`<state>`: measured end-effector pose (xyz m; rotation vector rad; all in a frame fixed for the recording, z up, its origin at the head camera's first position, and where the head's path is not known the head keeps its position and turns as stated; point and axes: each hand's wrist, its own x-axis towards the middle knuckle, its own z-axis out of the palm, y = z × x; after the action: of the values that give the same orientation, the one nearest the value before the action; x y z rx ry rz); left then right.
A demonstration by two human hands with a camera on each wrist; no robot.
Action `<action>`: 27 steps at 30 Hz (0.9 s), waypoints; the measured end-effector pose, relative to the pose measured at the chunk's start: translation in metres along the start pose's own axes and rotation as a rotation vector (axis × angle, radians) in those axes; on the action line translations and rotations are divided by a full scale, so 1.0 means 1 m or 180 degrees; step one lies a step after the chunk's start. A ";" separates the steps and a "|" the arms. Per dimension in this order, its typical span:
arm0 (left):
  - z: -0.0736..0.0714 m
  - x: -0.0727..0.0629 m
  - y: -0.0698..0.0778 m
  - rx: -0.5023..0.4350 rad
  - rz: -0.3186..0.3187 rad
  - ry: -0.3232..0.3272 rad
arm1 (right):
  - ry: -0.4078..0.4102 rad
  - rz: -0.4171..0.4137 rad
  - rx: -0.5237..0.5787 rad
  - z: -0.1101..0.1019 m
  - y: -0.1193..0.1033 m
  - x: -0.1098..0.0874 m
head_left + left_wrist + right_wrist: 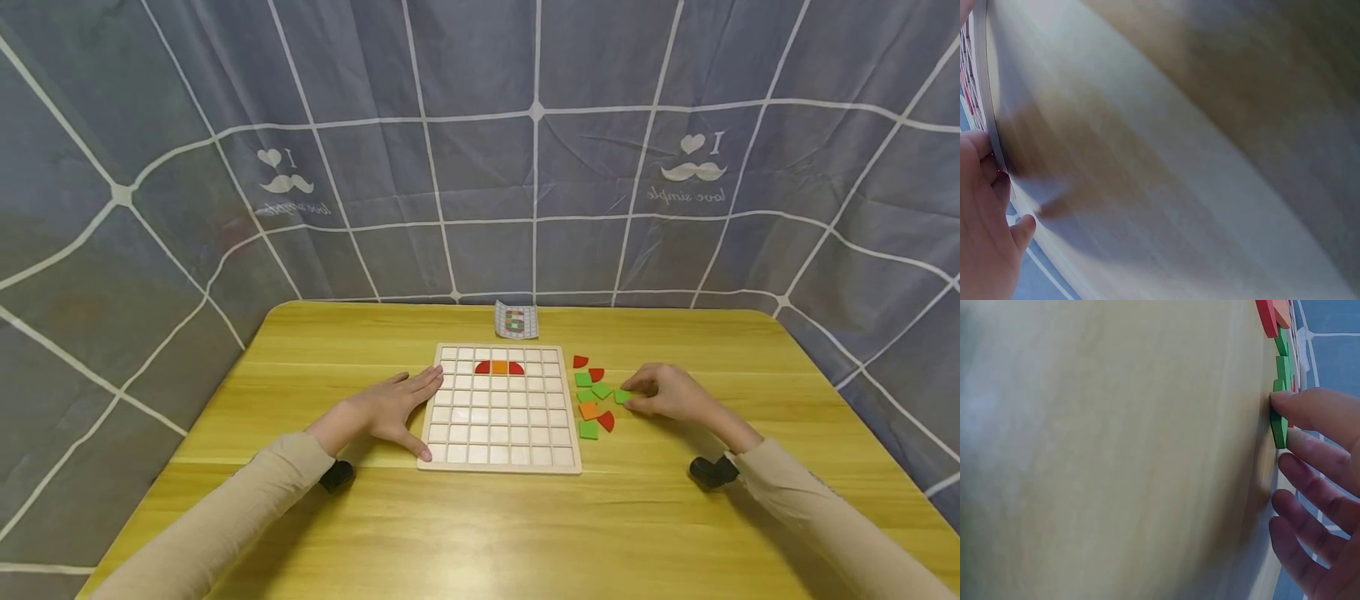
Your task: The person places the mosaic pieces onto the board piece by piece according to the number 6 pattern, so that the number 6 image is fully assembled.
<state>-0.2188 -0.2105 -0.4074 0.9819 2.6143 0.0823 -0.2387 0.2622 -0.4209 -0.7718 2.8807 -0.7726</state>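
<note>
A wooden grid board lies on the table. In its second row from the top, an orange square tile sits between two red quarter-round tiles. My left hand rests with spread fingers at the board's left edge, thumb on the lower left corner. Right of the board, my right hand pinches a green square tile between thumb and index finger, low at the table. Its other fingers are loosely bent. In the left wrist view, the left hand shows only partly.
Several loose tiles lie between board and right hand: green squares such as this green tile, an orange square and red quarter-rounds like this red tile. A small printed pattern card lies behind the board. A grey curtain surrounds the table.
</note>
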 end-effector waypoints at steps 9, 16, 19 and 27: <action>-0.001 0.001 -0.001 -0.0017 0.0024 0.0039 | 0.0074 0.0194 -0.0110 -0.003 -0.003 0.002; -0.002 -0.002 0.000 -0.0062 0.0039 0.0045 | 0.0195 0.0109 -0.0202 -0.006 -0.014 0.010; -0.003 -0.002 0.000 -0.0060 0.0030 0.0038 | 0.0231 0.0106 -0.0209 -0.008 -0.020 0.013; -0.001 -0.001 -0.001 -0.0050 0.0036 0.0014 | 0.0257 0.0280 -0.0279 -0.008 -0.037 0.021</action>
<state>-0.2187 -0.2117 -0.4057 0.9922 2.6082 0.1078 -0.2420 0.2281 -0.3946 -0.6309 3.0152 -0.6874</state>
